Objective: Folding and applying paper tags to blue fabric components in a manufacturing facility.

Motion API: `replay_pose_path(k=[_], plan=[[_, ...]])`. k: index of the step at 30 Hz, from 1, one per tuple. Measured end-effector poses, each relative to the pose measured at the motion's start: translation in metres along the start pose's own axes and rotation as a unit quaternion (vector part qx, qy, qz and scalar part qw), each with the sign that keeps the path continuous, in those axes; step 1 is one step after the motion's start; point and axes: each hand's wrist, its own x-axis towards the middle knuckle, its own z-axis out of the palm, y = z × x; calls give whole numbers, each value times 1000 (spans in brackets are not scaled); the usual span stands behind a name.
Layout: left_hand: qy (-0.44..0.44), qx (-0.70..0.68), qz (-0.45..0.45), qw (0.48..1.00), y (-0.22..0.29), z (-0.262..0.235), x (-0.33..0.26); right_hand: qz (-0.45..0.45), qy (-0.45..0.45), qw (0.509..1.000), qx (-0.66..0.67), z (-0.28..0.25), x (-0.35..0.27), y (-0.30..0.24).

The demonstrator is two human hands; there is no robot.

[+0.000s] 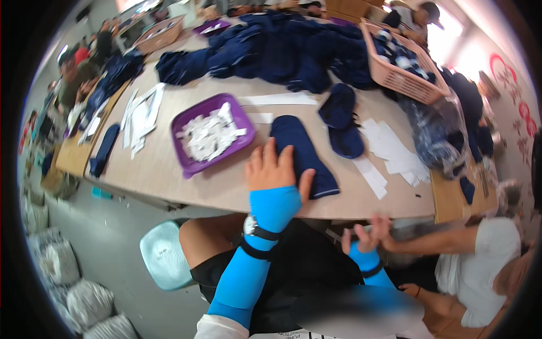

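Observation:
My left hand (272,168), in a bright blue arm sleeve with a wristwatch, lies flat with fingers spread on the near end of a long navy fabric piece (305,150) on the tan table (147,169). Nothing is gripped in it. My right hand (360,237) is below the table's front edge, fingers curled, touching the hand of another person (387,229) who reaches in from the right in a white shirt. Whether anything passes between those hands is hidden. Two more navy pieces (342,121) lie just right of the long one.
A purple tray (192,164) of white paper slips sits left of my hand. White paper strips (389,150) lie to the right. A navy garment heap (282,51), a pink basket (398,79) and a plastic bag (435,133) fill the far side. A teal stool (164,254) and white sacks (62,265) stand below left.

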Motion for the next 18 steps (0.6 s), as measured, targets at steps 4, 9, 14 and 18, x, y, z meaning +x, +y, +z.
replay_pose_path(k=[4, 9, 14, 18], plan=[[18, -55, -6, 998, 9, -8, 3, -14, 12, 999, -40, -53, 81, -6], [12, -86, -14, 996, 0, -3, 0, 62, -125, 981, 136, -33, 185, -27], [18, -113, -6, 993, -7, -3, 2, 65, -225, 946, 224, -2, 185, -15], [14, -115, 1, 993, -6, -4, 1, 90, -221, 938, 252, -4, 192, -19]])
